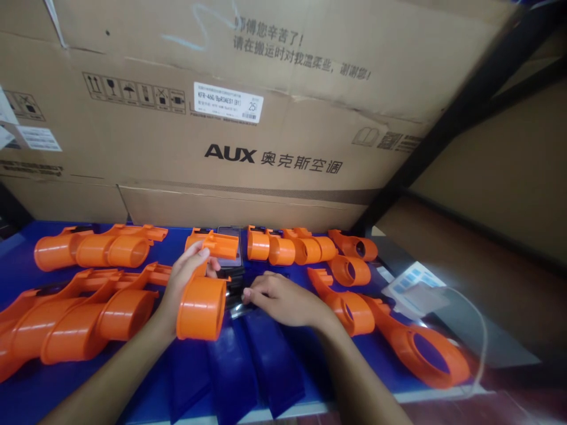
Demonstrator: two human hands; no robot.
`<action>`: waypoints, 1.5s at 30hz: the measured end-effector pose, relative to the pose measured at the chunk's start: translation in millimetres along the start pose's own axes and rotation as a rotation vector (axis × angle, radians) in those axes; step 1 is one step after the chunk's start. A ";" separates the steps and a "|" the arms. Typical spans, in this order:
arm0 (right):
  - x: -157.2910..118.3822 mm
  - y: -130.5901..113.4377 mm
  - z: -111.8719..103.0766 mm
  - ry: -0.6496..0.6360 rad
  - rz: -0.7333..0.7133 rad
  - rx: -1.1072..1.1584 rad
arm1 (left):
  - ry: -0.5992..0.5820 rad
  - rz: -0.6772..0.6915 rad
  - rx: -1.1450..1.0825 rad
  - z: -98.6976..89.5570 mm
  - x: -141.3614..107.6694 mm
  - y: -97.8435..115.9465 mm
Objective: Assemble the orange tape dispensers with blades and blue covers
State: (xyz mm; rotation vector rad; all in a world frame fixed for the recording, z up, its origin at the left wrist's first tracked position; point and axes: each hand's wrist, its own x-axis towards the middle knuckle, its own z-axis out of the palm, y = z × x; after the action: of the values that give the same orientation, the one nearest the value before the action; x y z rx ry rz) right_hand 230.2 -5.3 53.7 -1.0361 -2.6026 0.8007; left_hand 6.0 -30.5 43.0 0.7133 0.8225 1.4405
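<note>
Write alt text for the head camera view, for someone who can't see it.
A person's left hand holds up an orange plastic housing with its round opening facing the camera, while the right hand rests on small dark parts on a blue work surface. More orange housings lie in rows on both sides, and a large AUX cardboard box stands behind.

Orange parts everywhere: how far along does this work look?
Nested orange housings already lie grouped on the blue table. The left hand holds one orange housing, and the right hand rests on small dark pieces. Loose housings wait at the right.
</note>
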 end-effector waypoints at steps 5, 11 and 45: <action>0.7 -1.1 3.7 -0.012 -0.028 0.000 | 0.007 0.009 0.001 -0.7 0.5 0.7; 2.3 -3.3 5.9 0.000 0.015 0.081 | 0.014 0.002 -0.005 -2.5 3.6 0.2; 1.4 -9.8 3.1 -0.120 -0.100 0.008 | 0.023 0.046 0.036 -3.6 3.0 -1.0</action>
State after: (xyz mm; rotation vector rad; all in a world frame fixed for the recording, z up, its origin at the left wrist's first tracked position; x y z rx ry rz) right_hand 222.4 -11.4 56.7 -0.8732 -2.7242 0.8736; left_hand 3.4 -27.7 40.0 0.7489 0.8561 1.4806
